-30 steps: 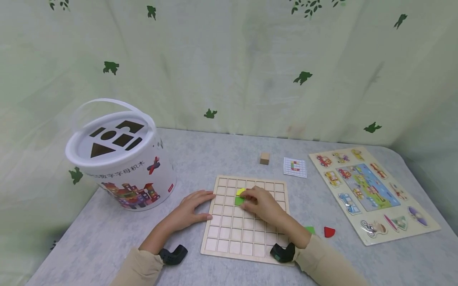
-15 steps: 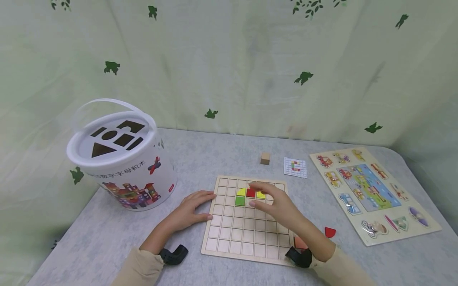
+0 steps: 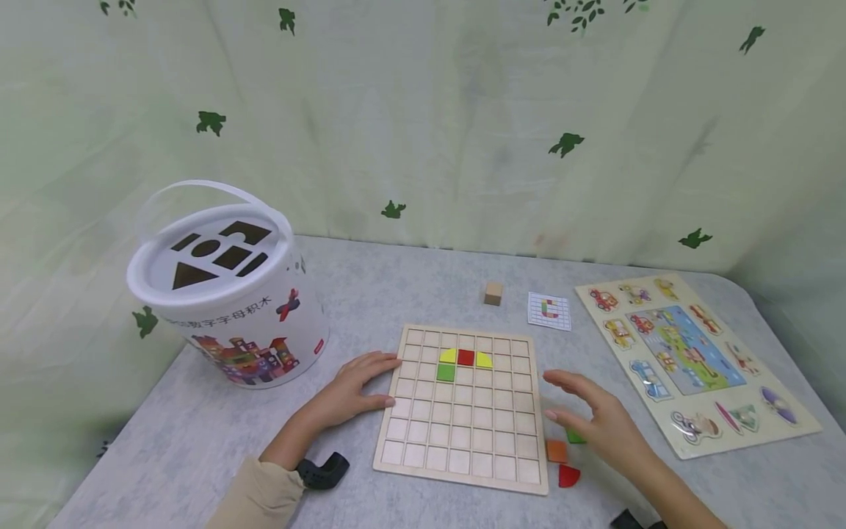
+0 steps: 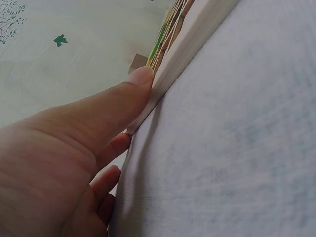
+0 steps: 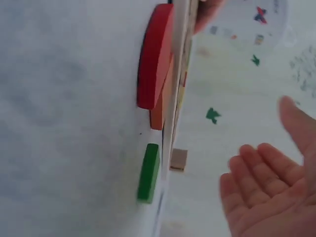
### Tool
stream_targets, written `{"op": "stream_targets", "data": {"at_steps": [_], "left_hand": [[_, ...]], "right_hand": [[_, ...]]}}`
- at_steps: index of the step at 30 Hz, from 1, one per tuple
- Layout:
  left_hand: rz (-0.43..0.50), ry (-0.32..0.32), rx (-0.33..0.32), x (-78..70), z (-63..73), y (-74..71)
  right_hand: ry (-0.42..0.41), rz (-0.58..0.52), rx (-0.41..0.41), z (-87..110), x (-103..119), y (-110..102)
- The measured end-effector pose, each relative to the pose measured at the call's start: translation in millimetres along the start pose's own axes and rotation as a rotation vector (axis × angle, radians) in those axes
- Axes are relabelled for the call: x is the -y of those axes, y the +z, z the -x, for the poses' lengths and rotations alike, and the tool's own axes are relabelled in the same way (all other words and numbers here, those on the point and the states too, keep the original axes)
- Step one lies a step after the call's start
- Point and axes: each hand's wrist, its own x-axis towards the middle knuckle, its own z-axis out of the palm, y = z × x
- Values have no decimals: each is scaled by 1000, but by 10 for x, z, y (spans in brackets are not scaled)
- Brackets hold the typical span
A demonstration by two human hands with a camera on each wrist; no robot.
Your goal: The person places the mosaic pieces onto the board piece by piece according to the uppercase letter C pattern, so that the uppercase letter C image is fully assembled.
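A wooden grid board [image 3: 459,438] lies on the table. In its upper cells sit a yellow quarter-round piece [image 3: 449,356], a red square [image 3: 465,358], another yellow quarter-round piece [image 3: 484,360] and, below the first, a green square [image 3: 446,372]. My left hand [image 3: 350,388] rests against the board's left edge, thumb and fingertips touching it. Right of the board, my right hand [image 3: 600,421] hovers with nothing between thumb and fingers. Beneath and beside it lie an orange square [image 3: 557,451], a red quarter-round piece [image 3: 569,476] and a green piece [image 3: 575,436], partly covered by the hand.
A white lidded bucket [image 3: 264,345] with shape cutouts stands at the left. Behind the board are a small wooden cube [image 3: 493,293] and a pattern card [image 3: 548,311]. A picture puzzle board [image 3: 727,441] lies at the right. A curtain [image 3: 423,132] hangs behind the table.
My right hand has let go of the pieces at the board's top and moved right, off the board. The red and second yellow pieces, covered before, now show. My left hand stays put.
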Motion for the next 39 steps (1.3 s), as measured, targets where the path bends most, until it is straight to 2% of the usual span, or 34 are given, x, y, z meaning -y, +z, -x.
{"op": "stream_targets", "data": {"at_steps": [5,10,12,15,21,30,39], "left_hand": [[4,3,1,-8,-3,1],[0,3,6,-8,-9,0],[-7,13,5,-5,-13,3],[-15,24,-1,-7,-16,2],[-17,21,-2,-6,-15,2],[-27,34,-8,-1,-16,13],[-39,14,-6,-11,-10,22]], "right_hand": [[67,20,12,157,-201,-47],[178,50,88,272,-323,-65],[192,67,107,303,-360,-76],[163,121,112,327,-396,-89],[54,213,65,308,-428,-90],[108,129,69,251,-301,-128],[8,57,64,-15,70,-49]]}}
